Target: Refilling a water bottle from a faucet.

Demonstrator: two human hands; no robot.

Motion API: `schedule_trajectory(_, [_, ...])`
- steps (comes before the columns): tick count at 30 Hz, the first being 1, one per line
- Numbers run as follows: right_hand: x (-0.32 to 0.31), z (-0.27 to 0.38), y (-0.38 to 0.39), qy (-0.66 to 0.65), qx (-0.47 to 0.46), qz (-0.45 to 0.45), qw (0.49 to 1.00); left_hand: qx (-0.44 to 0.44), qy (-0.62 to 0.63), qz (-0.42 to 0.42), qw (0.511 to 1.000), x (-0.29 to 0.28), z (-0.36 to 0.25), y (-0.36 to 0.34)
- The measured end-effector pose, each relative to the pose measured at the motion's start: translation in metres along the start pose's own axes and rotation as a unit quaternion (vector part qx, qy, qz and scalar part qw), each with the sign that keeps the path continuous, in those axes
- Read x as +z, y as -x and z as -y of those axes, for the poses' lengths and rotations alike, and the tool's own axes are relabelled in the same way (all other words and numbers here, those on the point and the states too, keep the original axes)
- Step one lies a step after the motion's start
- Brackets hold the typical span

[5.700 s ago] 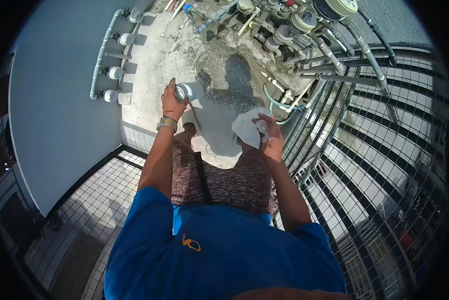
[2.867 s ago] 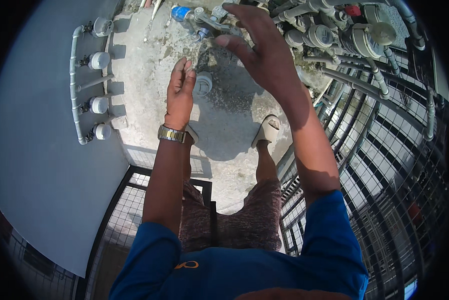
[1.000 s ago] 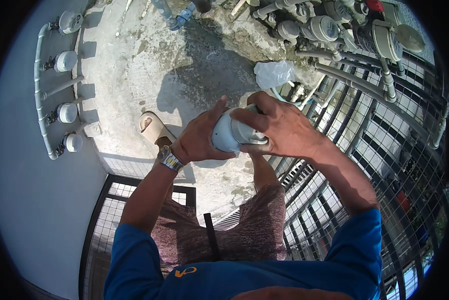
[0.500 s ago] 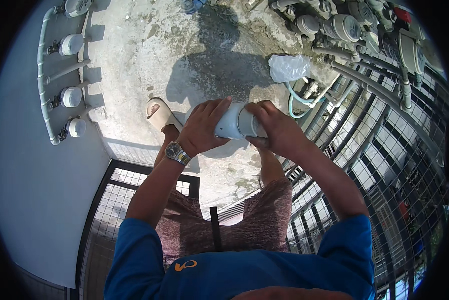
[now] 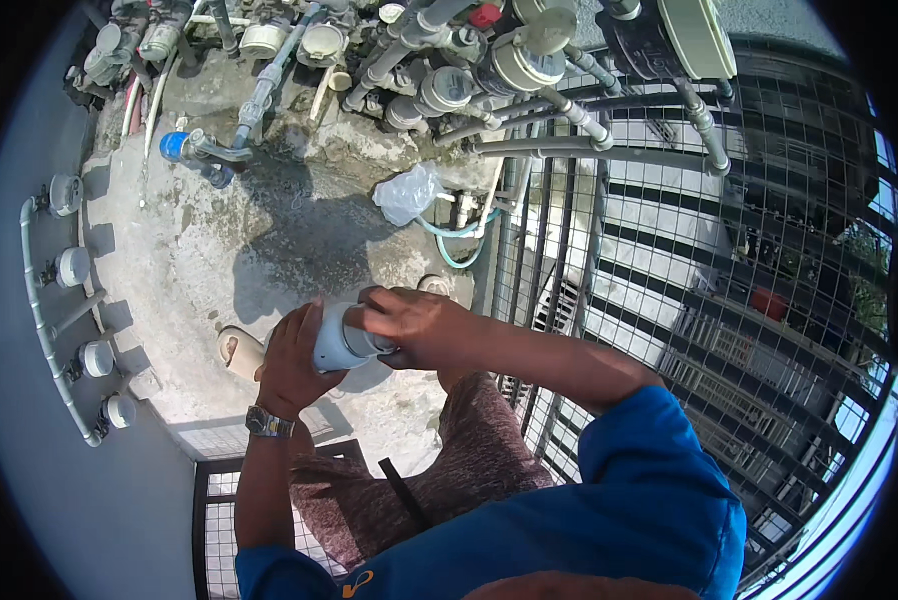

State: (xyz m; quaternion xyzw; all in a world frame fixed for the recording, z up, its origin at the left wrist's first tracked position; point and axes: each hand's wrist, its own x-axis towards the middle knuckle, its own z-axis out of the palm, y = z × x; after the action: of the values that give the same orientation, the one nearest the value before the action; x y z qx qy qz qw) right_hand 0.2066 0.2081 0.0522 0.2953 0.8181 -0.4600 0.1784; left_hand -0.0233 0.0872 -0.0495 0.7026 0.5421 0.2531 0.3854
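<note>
Between my two hands is a white, rounded cylinder (image 5: 336, 347) with a paler grey, cap-like end and a small dark spot on its side. My left hand (image 5: 291, 358) is wrapped around its left part, thumb along the near side, a metal watch on that wrist. From the right, my right hand (image 5: 419, 328) grips the cap-like end with bent fingers. Both hands hold the piece off the ground, in front of my legs. My fingers partly cover it, and I cannot make out its exact kind.
Wall pipes with round meters (image 5: 72, 267) run along the left. More pipes and meters (image 5: 447, 90) crowd the far side, near a blue-handled tap (image 5: 176, 147). A clear plastic bag (image 5: 407, 195) and a pale hose (image 5: 456, 262) lie beyond my hands. Metal grating (image 5: 659, 250) spans the right.
My view has swung up and to the right, bringing more of the far pipes and right grating into sight. Both hands keep their hold on the white cylinder.
</note>
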Motion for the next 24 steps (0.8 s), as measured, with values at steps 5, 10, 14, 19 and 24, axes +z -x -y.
schedule_trajectory(5, [-0.086,0.05,0.068,0.16,-0.245,-0.1,0.951,0.001,0.093,0.049,0.994,-0.041,-0.049,0.002])
schedule_trajectory(10, [-0.248,0.076,0.159,0.096,-0.019,-0.402,0.911,0.002,0.197,-0.048,0.979,-0.054,-0.081,0.0])
schedule_trajectory(14, [-0.328,0.049,0.191,0.153,0.153,-0.485,0.847,0.02,0.183,-0.09,0.979,-0.049,-0.094,0.002])
schedule_trajectory(19, [-0.342,0.021,0.177,0.237,0.19,-0.418,0.856,-0.019,0.209,-0.107,0.972,-0.033,-0.09,0.007])
schedule_trajectory(24, [-0.339,0.018,0.172,0.252,0.159,-0.452,0.841,-0.032,0.198,-0.112,0.973,-0.023,-0.08,0.019])
